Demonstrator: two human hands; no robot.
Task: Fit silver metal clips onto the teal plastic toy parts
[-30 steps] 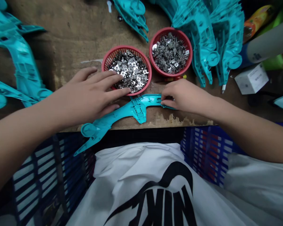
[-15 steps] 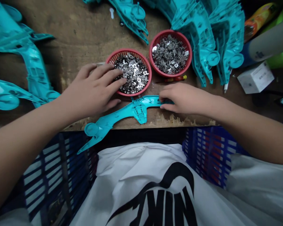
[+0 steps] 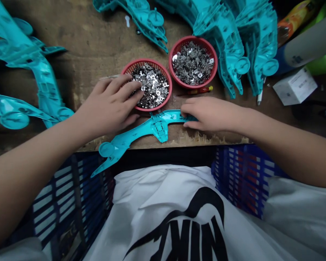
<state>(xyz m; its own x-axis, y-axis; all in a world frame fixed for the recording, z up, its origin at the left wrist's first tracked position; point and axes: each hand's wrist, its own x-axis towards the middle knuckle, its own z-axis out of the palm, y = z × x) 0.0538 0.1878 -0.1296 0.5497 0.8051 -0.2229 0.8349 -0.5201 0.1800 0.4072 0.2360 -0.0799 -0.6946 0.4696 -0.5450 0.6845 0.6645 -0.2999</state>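
A long turquoise plastic part lies along the front of the wooden table, its forked left end sticking out over the edge. My right hand is closed round the part's right end, hiding that end. My left hand reaches over the left rim of a red basket, fingers apart, fingertips at the small metal clips inside. No clip shows between those fingers. A second red basket, also full of small metal pieces, stands to the right and farther back.
More turquoise parts are piled at the left, with others at the back right. A screwdriver lies behind my right hand. A white box stands at the right. Blue crates sit below the table edge.
The view has shifted slightly. Both hands stay in nearly the same places, the left at the basket and the right on the turquoise part.
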